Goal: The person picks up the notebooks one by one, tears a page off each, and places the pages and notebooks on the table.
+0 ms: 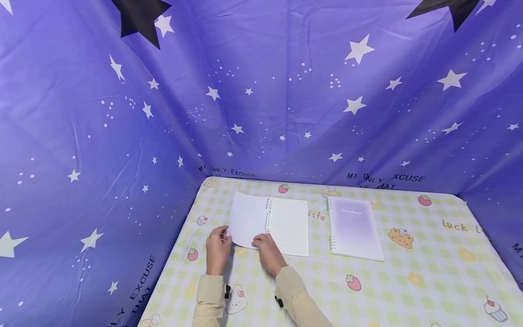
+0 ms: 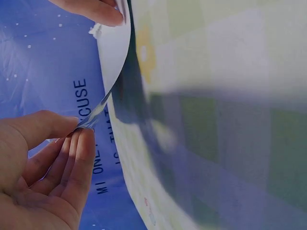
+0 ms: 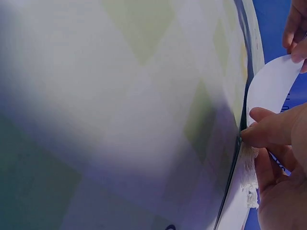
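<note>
An open ring-bound notebook (image 1: 289, 222) lies on the table, its lined page facing up on the right. Its pale, plain cover (image 1: 248, 218) is folded out to the left and bows up along the outer edge. My left hand (image 1: 218, 249) pinches the cover's lower left corner between thumb and fingers; in the left wrist view the held edge looks glossy. Close to the rings, my right hand (image 1: 269, 254) grips the cover's lower edge with thumb and forefinger, as the right wrist view shows. Beneath the right hand, part of the binding is hidden.
A closed lilac notebook (image 1: 355, 229) marked "freedom" lies to the right of the open one. Under both is a green-checked tablecloth (image 1: 310, 290) with cartoon prints. Purple star-patterned curtains (image 1: 286, 91) stand behind and at the sides.
</note>
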A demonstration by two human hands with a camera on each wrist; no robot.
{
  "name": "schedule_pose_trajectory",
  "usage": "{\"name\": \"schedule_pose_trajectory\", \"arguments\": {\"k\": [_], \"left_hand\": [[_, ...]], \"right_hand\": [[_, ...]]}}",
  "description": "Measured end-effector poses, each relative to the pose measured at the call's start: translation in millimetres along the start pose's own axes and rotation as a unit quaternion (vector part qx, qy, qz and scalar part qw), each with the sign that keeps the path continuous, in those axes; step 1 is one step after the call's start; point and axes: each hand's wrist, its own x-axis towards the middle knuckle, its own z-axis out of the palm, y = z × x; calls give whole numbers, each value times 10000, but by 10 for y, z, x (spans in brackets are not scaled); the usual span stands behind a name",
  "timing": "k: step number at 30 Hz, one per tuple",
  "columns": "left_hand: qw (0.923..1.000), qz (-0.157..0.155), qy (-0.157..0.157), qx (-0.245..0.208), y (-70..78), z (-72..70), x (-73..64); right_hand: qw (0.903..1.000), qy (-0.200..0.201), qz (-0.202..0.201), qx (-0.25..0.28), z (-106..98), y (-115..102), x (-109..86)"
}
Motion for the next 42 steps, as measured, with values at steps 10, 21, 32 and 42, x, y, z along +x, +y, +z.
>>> {"name": "schedule_pose_trajectory", "arguments": {"k": [10,21,32,42], "left_hand": [[9998,-103,-59,177,-109,26,14],[9976,-375,-228,538,-246,38,11],[9954,-458,-275,801,-282,45,-17],[9945,-474,-243,904,-265,74,-20]], "right_hand": [[9997,-149,162,-140,-11,-7,1],[9991,-303,312,-21,-25,-18,9],[9964,-546,492,424,-83,-45,1],[9962,-605,364,505,-129,-35,-27]]}}
